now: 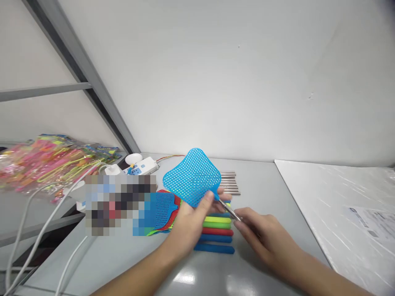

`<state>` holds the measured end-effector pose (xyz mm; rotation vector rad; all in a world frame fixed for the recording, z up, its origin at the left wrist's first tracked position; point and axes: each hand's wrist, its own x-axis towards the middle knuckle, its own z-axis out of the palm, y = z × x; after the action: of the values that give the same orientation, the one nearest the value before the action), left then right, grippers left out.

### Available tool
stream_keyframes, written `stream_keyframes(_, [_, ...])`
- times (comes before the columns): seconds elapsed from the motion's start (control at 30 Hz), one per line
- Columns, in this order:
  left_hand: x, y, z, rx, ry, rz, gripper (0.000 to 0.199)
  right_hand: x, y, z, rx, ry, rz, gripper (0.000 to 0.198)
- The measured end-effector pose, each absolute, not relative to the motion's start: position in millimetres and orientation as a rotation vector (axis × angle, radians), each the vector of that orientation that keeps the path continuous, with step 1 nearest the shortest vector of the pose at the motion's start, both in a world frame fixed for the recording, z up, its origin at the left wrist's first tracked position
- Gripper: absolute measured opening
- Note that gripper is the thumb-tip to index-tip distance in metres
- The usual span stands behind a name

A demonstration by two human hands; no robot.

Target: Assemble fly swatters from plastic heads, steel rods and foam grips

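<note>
My left hand [194, 220] grips a blue fly swatter head [194, 176] near its neck, thumb on top of the mesh. A silvery metal rod [227, 208] runs from that neck down to the right. Closed around the rod's lower part are the fingers of my right hand [265, 234]. Below my hands lies a row of coloured handles [217, 232] in blue, red, green and yellow, partly covered by my left hand. More swatter heads [165, 209] in blue, red and green are piled left of my left hand. Behind it rest several metal rods [228, 181].
A white power strip [143, 165] with plugs and cables stands at the back left. Plastic-wrapped colourful goods [58, 164] fill the far left. A white wrapped board [348, 218] lies on the right of the grey table [259, 172]. Part of the left side is pixelated.
</note>
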<state>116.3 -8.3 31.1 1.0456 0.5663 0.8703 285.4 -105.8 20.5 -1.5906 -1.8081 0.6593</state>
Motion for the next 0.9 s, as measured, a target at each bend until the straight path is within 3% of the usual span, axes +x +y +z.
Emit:
stream_keyframes(0.27, [115, -18, 34, 1.109, 0.523, 0.644, 0.031, 284, -111, 26, -1.396, -1.673, 1.107, 0.030])
stream_keyframes(0.4, [116, -20, 32, 0.930, 0.440, 0.578, 0.037, 287, -107, 20, -1.324, -1.437, 1.163, 0.037])
stream_keyframes(0.57, [114, -32, 29, 0.734, 0.375, 0.219, 0.035, 287, -99, 11, -1.109, -1.295, 1.234, 0.047])
stream_keyframes(0.9, [114, -25, 32, 0.599, 0.430, -0.072, 0.029, 283, -100, 18, -1.161, -0.910, 1.226, 0.043])
